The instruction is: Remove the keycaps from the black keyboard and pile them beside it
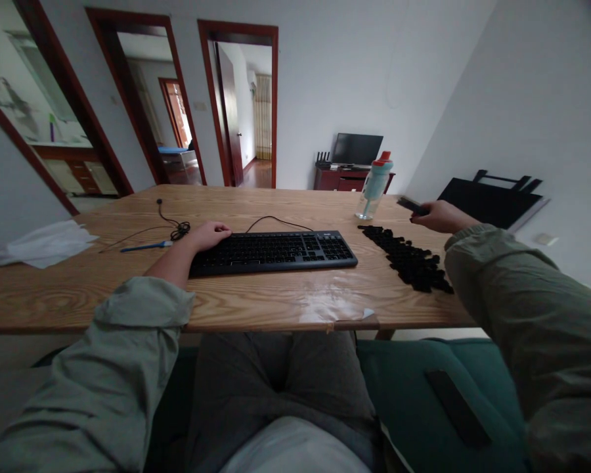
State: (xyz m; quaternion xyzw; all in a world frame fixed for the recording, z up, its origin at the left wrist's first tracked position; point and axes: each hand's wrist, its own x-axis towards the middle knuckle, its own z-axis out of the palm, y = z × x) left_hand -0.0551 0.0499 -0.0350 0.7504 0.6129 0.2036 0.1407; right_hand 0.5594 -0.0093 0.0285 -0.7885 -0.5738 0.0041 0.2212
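Observation:
A black keyboard (276, 253) lies on the wooden table in front of me. My left hand (211, 235) is at its far left corner, the fingers bent over the edge and gripping it. Right of the keyboard, a pile of small black pieces that look like keycaps (408, 259) spreads in a slanting band. Beyond that pile, my right hand (440, 217) is closed around a dark, flat, narrow object (412, 205), held above the tabletop. Its exact kind is too unclear to make out.
A clear bottle with a red lid (374, 187) stands behind the pile. To the left are white tissue or cloth (44, 243), a blue-handled brush (145, 246) and a coiled black cable (180, 230). The table's front edge (276, 325) is close to my lap.

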